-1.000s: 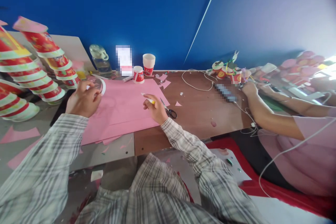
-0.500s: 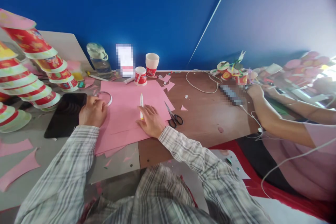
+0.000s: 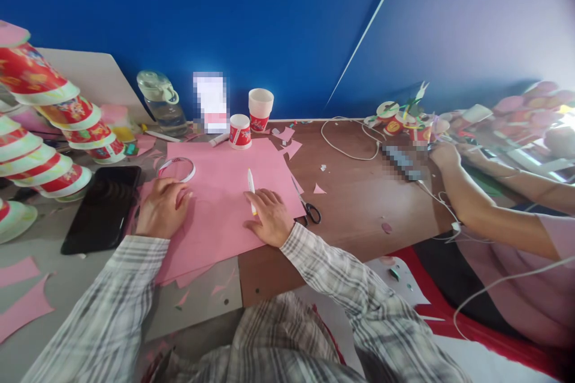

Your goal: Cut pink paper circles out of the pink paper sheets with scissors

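Stacked pink paper sheets lie in front of me. On their left side rests my left hand, fingers loosely bent and apart, with nothing visible in them. Just beyond its fingertips lies a thin white ring, perhaps a tape roll. My right hand is spread flat on the paper's right side. A white marker with a yellow end lies against its index finger, above the thumb, and points away from me. Black-handled scissors sit right of that hand, partly hidden by the paper.
A black phone and stacks of red paper cups stand left. Behind the sheets are a small cup, a taller cup and a water bottle. A co-worker's arms, a cable and a power strip are at right.
My left hand has come back towards me, off the white ring, which now shows more fully. The paper, my right hand and the marker have shifted slightly nearer. My view has turned a little.
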`<state>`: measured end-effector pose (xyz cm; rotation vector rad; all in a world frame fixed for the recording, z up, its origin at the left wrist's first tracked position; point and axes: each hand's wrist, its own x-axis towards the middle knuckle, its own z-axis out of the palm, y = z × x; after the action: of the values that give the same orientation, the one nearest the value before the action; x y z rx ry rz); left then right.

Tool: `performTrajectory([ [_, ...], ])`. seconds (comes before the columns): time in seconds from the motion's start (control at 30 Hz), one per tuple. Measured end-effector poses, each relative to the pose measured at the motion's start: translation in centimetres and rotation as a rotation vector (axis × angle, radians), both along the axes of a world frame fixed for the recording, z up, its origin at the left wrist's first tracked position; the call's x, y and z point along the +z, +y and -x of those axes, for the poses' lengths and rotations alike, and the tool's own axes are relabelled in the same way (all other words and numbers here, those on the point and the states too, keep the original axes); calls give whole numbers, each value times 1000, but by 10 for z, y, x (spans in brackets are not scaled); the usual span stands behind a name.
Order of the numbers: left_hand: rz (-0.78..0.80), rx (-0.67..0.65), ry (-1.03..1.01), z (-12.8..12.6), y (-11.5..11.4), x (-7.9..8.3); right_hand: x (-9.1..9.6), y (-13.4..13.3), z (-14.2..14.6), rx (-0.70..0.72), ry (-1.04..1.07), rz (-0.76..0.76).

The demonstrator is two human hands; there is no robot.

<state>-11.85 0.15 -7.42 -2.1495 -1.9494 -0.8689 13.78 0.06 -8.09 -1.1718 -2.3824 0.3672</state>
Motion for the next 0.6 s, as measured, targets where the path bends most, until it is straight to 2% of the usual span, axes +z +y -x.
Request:
performTrajectory([
  [0.17,29,-26,-22,3,2,-3,2,3,0,2,42,29],
  [0.27,89,-2,-18,6,4,-6,2,4,-1,-15,53,45],
  [0.37,81,14,-35,5,3,-3,0,6,-2,-33,68,33],
  [0.47,38,35,-161,1,-2,5,-3,8,-3,-71,93,16],
  [0.6,86,166,-497,-4,-7,19,0,13,-8,-129,191,-33],
])
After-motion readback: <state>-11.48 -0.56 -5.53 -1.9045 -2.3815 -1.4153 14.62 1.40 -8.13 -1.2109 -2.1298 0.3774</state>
